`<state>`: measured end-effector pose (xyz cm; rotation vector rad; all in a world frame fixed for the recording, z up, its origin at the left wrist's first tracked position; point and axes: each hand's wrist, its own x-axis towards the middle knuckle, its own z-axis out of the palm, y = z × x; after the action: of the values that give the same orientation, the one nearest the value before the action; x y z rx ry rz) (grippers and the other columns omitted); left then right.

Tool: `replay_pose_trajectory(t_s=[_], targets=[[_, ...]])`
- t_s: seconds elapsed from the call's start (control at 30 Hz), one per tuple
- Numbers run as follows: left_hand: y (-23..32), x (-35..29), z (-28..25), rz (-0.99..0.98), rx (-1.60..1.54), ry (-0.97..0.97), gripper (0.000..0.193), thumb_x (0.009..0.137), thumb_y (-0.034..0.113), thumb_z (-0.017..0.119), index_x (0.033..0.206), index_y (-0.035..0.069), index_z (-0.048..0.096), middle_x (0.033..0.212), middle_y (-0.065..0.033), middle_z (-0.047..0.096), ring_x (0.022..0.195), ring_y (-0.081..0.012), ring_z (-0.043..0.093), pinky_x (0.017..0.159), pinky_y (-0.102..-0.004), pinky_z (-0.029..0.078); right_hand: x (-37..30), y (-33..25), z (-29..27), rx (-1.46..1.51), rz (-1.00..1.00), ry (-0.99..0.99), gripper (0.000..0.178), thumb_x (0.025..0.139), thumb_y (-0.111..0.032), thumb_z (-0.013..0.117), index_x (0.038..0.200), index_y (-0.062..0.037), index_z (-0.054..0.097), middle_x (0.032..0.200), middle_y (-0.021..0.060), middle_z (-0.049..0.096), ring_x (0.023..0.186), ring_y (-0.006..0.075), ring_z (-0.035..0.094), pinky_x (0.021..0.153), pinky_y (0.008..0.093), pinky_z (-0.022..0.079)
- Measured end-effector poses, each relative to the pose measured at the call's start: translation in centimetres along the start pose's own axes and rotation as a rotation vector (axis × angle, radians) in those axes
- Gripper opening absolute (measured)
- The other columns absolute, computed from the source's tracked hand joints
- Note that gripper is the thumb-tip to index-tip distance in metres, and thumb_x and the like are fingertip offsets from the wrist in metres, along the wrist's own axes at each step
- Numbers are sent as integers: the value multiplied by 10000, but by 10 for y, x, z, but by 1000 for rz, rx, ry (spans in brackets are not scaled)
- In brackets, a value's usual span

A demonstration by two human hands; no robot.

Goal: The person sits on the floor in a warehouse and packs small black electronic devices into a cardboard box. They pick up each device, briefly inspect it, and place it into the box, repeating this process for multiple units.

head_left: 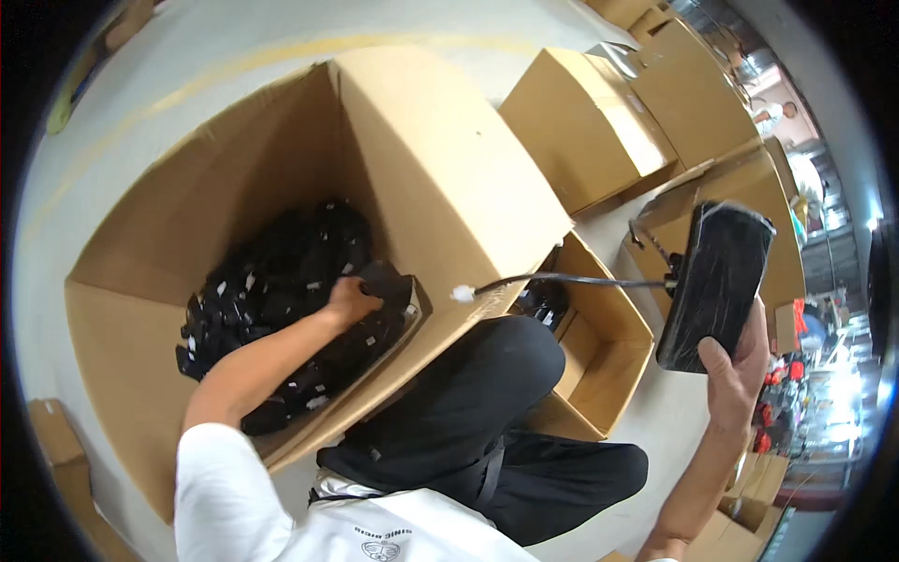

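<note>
Right hand: my right hand point(735, 365) grips a flat black slab point(716, 286), held up well right of the big carton point(449, 178); a thin black cable point(571, 278) runs from it toward the carton's flap
Left hand: my left hand point(351, 300) reaches inside the carton, closed on a black pouch point(389, 279) atop the heap of black packets point(272, 309)
Small box: an open small box point(609, 351) sits just right of the carton

A pale grey concrete floor point(234, 47) is spreading out beyond the hands, with a faint yellow line point(281, 58) curving across it. Closed brown cartons point(585, 122) are standing stacked past the right hand, more lying flat at the lower edges. Far to the right, bright daylight point(833, 375) is glaring in over blurred red items point(782, 375).
</note>
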<state>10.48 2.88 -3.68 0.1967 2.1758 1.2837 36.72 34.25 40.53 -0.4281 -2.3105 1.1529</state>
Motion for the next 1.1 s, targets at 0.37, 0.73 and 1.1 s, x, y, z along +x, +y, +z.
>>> replay_pose_trajectory(t_s=[0.37, 0.73, 1.1], targets=[[338, -170, -114, 622, -807, -303, 399, 990, 205, 663, 1296, -24, 548, 1221, -144, 654, 1075, -218, 671, 979, -375, 551, 14, 11, 26, 212, -15, 23, 385, 946, -160, 716, 1260, 32, 602, 1075, 74, 677, 980, 142, 627, 888, 292, 524], [402, -184, 48, 1245, -156, -186, 708, 1012, 317, 653, 1526, -64, 350, 1364, -160, 533, 1248, -226, 529, 1093, -345, 411, -28, 33, 14, 484, 149, 259, 434, 1031, -427, 605, 1008, 3, 661, 832, -28, 568, 786, 64, 490, 699, 247, 438], [445, -183, 139, 1016, -390, -192, 588, 977, 274, 716, 1410, -34, 465, 981, -48, 684, 847, -106, 622, 751, -241, 502, -33, 84, -34, 467, 112, 563, 454, 1046, -355, 562, 758, -4, 575, 677, -45, 462, 684, 69, 404, 609, 280, 376]])
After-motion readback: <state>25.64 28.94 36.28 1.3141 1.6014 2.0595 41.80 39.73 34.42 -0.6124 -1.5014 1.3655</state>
